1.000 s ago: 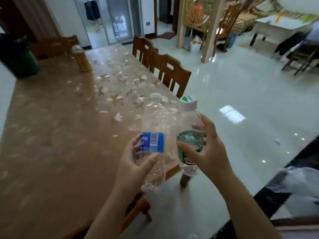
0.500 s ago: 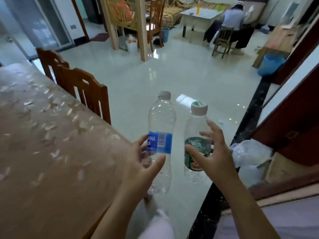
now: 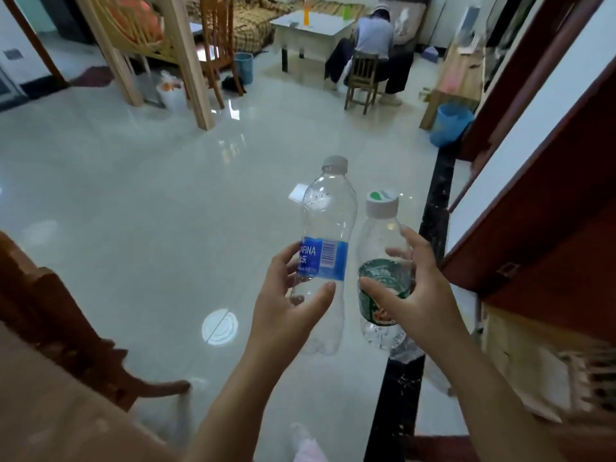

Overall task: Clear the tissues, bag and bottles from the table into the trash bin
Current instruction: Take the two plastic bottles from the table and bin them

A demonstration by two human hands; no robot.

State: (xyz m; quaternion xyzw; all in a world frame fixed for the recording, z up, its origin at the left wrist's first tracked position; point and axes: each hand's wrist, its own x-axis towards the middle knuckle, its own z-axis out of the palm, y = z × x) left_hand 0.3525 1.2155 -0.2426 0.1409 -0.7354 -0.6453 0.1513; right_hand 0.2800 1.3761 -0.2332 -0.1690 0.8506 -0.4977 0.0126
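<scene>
Both bottles looked empty, capped, upright, caps up, side by side over the floor: left hand gripped the blue-label bottle, right hand the green-label bottle

Clear plastic bottles, glossy floor

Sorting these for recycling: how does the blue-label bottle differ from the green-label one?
The blue-label bottle is taller and slimmer, with a grey cap; the green-label bottle is shorter, with a wider white cap bearing a green mark. The left hand holds the blue-label bottle; the right hand holds the green-label bottle. Both are clear plastic, capped, roughly upright and look empty.
</scene>
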